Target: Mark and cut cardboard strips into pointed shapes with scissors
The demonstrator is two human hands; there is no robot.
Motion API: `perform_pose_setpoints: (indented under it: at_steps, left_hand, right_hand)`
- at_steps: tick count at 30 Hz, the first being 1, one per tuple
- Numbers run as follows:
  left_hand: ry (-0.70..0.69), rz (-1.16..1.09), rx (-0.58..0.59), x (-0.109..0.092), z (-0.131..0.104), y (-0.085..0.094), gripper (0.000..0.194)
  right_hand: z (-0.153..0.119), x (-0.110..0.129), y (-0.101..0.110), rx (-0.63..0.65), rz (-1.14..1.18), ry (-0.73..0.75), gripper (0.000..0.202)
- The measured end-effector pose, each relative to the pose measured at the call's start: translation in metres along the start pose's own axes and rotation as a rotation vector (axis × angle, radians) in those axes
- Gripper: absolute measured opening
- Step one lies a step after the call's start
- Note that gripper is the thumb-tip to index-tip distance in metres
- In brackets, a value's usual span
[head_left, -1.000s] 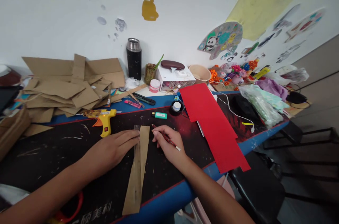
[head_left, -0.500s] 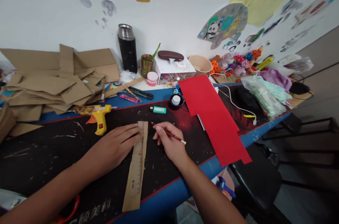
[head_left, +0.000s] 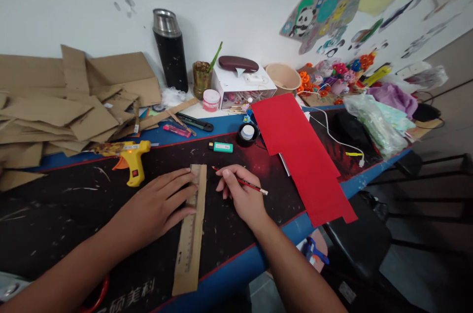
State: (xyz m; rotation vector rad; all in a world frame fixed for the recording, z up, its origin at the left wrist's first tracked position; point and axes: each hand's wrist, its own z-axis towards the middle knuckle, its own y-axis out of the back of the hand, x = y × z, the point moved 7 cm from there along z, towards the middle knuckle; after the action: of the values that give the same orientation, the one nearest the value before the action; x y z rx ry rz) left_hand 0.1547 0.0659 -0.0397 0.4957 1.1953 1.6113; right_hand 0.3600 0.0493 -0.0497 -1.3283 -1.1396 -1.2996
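Note:
A clear ruler point(head_left: 187, 236) lies lengthwise on a narrow cardboard strip point(head_left: 201, 204) on the dark mat point(head_left: 148, 259). My left hand point(head_left: 157, 207) rests flat with fingers spread, its fingertips on the upper part of the ruler. To the right of the strip, my right hand point(head_left: 242, 192) is closed around a red and black pencil point(head_left: 253, 186). The pencil's tip points left toward the strip's top end and is apart from it. A green lighter point(head_left: 221, 147) lies beyond both hands.
A yellow glue gun point(head_left: 133, 157) and piled cardboard point(head_left: 48, 116) are at left. Red sheet material point(head_left: 303, 155) lies at right. Behind stand a black flask point(head_left: 172, 56), a white box point(head_left: 240, 86) and a small black pot point(head_left: 247, 134). Red handles point(head_left: 99, 298) show bottom left.
The camera view has shifted slightly. My left hand's fingers are spread wider on the ruler. My right hand still holds the pencil, now slightly farther from the strip.

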Motion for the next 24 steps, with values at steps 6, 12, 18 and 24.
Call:
perform_pose_setpoints:
  at_steps: [6,12,18,24]
  left_hand:
    - [-0.009,0.005,-0.009,-0.0025,0.0029,0.0028,0.036]
    - [-0.002,0.012,-0.005,-0.0021,0.0011,0.0006,0.036]
    - [0.016,0.021,0.013,-0.0006,-0.0003,-0.0006,0.036]
    - [0.031,-0.016,-0.009,-0.0003,0.0001,0.0004,0.040]
  right_hand:
    - [0.0011,0.0008,0.0002,-0.005,-0.016,-0.020,0.041]
    - [0.0010,-0.0002,0.0004,-0.005,-0.031,-0.031,0.040]
    - [0.0006,-0.0004,-0.0001,-0.002,-0.028,-0.026,0.038]
    - [0.0006,0.0001,-0.0012,0.011,-0.060,-0.036,0.042]
